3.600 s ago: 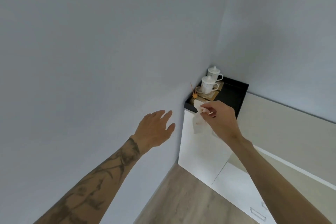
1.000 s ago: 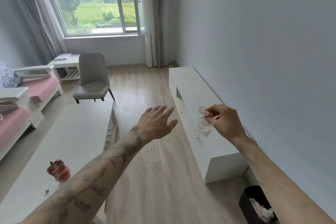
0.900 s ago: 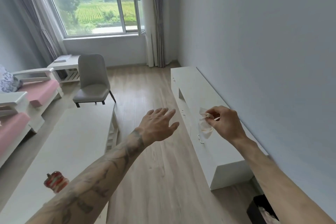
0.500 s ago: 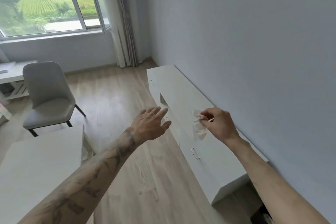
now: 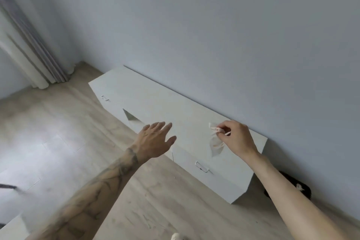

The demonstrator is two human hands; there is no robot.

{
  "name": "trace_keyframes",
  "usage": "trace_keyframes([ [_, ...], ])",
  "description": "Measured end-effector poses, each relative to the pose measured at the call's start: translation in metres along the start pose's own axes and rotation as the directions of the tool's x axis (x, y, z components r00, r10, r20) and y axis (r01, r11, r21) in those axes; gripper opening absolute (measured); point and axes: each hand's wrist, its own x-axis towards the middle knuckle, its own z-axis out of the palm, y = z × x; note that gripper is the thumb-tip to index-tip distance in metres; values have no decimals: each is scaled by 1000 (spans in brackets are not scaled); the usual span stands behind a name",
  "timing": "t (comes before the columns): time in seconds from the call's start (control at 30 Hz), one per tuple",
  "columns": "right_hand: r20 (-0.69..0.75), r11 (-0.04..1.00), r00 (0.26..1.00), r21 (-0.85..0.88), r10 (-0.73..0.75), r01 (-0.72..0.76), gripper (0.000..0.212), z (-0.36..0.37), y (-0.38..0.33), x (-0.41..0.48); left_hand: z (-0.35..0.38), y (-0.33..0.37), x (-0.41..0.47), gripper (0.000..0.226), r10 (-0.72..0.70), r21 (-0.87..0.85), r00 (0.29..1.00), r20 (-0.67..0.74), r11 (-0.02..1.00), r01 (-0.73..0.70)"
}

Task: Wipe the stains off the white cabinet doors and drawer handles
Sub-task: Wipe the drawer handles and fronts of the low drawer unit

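right hand (image 5: 236, 138): thumb and fingertips closed in a pinch on the top corner of a crumpled tissue (image 5: 215, 143); rest of it hangs free below the pinch, faint orange-brown marks on it.
left hand (image 5: 154, 141): fully open, fingers spread, holding nothing, hovering over the front edge of the cabinet.
low white cabinet (image 5: 155, 103): on the wood floor, back edge against the grey wall. Both hands above it, neither touching it as far as I can tell.
long axis: runs along the wall, far end toward the curtain (image 5: 29, 45), near end by the dark bin (image 5: 303, 189). Fronts face out into the room.
near drawer handle (image 5: 202, 167): small metal loop, just below the hanging tissue.
far drawer handle (image 5: 104, 98): same type, at the curtain end, well apart from either hand.
tissue handling: my read is very light, limp, no stiffness, tears easily if damp. A corner pinch gives no pressing surface; better bunched or folded under flat fingers before wiping.
cabinet handling: rigid, smooth panels, probably slick. Handles are thin, so wrap the tissue round the loop and pull along it.
stains: none I can make out on the fronts from here; too blurred.
step: looks like approach, wipe on this unit not yet begun.
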Motion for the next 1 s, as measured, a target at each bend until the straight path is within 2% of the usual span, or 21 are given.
trace_keyframes([
  [0.3, -56, 970, 969, 26, 242, -241, 15, 86, 41, 49, 68, -52, 129, 64, 191, 32, 977, 97, 980, -195],
  [0.57, -154, 874, 861, 51, 484, -482, 17, 186, 93, 52, 173, -92, 231, 64, 403, 14, 890, 213, 909, -416],
  [0.63, -194, 852, 830, 67, 522, -520, 20, 220, 113, 47, 212, -104, 256, 70, 448, 29, 869, 208, 886, -463],
  [0.73, -248, 812, 774, 131, 582, -569, 25, 273, 151, 34, 276, -114, 291, 92, 502, 52, 845, 186, 853, -519],
  [0.87, -300, 764, 706, 169, 641, -622, 23, 344, 209, 12, 376, -118, 325, 89, 565, 72, 810, 158, 811, -580],
  [1.0, -401, 755, 648, 228, 648, -614, 28, 403, 265, -4, 466, -115, 350, 73, 646, 112, 764, 7, 758, -642],
])
